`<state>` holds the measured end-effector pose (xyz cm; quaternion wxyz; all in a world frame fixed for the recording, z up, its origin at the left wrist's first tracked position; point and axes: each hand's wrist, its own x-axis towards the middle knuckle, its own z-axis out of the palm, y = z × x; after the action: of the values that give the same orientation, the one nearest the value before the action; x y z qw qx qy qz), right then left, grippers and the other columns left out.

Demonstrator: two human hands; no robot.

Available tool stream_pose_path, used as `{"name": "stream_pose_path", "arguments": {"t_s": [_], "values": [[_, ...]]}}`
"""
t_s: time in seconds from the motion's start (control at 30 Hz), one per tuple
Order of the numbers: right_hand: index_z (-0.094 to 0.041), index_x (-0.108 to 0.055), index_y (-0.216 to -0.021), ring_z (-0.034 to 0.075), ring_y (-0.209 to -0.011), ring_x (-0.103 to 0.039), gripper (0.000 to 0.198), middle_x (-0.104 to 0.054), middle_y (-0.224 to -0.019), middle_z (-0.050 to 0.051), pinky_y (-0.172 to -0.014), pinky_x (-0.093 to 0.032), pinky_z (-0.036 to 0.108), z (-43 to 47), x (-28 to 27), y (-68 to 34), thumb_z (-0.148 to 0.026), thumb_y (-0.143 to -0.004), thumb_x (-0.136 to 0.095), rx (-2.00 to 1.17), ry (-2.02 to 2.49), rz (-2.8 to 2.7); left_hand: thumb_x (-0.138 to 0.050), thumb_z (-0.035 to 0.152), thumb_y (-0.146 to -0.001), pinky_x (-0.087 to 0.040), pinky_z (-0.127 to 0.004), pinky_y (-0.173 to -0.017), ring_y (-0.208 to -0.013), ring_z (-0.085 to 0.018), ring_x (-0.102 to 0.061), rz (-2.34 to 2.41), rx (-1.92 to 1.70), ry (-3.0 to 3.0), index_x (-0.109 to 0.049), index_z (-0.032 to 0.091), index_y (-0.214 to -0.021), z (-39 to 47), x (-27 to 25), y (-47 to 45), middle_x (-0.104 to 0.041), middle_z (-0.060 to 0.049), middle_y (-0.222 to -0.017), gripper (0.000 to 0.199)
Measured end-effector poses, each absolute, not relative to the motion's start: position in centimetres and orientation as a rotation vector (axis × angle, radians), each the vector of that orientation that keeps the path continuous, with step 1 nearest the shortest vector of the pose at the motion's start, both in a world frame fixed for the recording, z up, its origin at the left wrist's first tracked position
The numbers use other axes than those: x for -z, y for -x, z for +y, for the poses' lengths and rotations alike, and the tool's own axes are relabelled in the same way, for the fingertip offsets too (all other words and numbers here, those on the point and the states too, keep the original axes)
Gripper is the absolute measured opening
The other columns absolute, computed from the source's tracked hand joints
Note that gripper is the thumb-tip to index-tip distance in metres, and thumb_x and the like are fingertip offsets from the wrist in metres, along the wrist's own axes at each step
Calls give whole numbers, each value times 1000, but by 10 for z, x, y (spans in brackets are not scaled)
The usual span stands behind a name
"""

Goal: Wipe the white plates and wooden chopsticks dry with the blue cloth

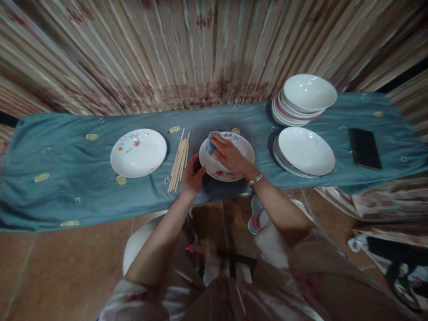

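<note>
A white plate with a floral pattern [245,154] is in front of me at the middle of the table. My left hand [193,174] grips its left rim, thumb over the edge and the other fingers mostly hidden underneath. Pressed on the plate's upper left inside is a bluish cloth [210,143], held under the fingers of my right hand [229,154]. Just left of my left hand lies a loose bundle of wooden chopsticks [179,162]. Farther left, another floral white plate [138,154] rests flat on the cloth-covered table.
The narrow table wears a teal tablecloth [90,187]. To the right stand a stack of white bowls [309,93] and a stack of plates [306,151]. A dark phone-like rectangle [364,148] lies at the far right. Behind the table hangs a pleated curtain [200,49].
</note>
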<state>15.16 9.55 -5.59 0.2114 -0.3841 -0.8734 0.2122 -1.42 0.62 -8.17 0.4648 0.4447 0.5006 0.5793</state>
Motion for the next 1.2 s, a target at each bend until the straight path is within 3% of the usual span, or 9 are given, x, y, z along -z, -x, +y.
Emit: {"name": "stream_pose_path", "arguments": {"t_s": [0.27, 0.67, 0.93, 1.2], "values": [[-16, -46, -142, 23, -144, -36, 53, -39, -155, 12, -122, -25, 45, 86, 49, -138, -16, -90, -40, -805, 921, -2412, -69, 24, -73, -45, -43, -104, -114, -25, -62, 1231, -1419, -1082, -60, 20, -116, 6, 83, 14, -68, -9, -118, 44], [-21, -55, -137, 20, -139, -44, 44, -54, -145, 8, -119, -31, 43, 74, 50, -141, -21, -94, -43, -1046, 718, -2338, -60, 19, -74, -44, -43, -106, -114, -25, -62, 1256, -1402, -1048, -63, 19, -115, 4, 74, 13, -69, -9, -118, 41], [-20, -66, -124, 19, -131, -52, 34, -59, -139, 9, -115, -36, 41, 71, 47, -153, -23, -95, -47, -1233, 577, -2315, -56, 18, -71, -46, -42, -104, -112, -24, -62, 1259, -1400, -935, -63, 17, -114, 5, 76, 14, -69, -7, -117, 43], [-21, -70, -117, 19, -122, -60, 31, -67, -129, 6, -107, -43, 38, 68, 38, -170, -19, -90, -55, -1387, 556, -2360, -65, 22, -72, -48, -42, -101, -109, -24, -64, 1226, -1411, -1009, -61, 19, -111, 5, 75, 13, -71, -7, -111, 38]]}}
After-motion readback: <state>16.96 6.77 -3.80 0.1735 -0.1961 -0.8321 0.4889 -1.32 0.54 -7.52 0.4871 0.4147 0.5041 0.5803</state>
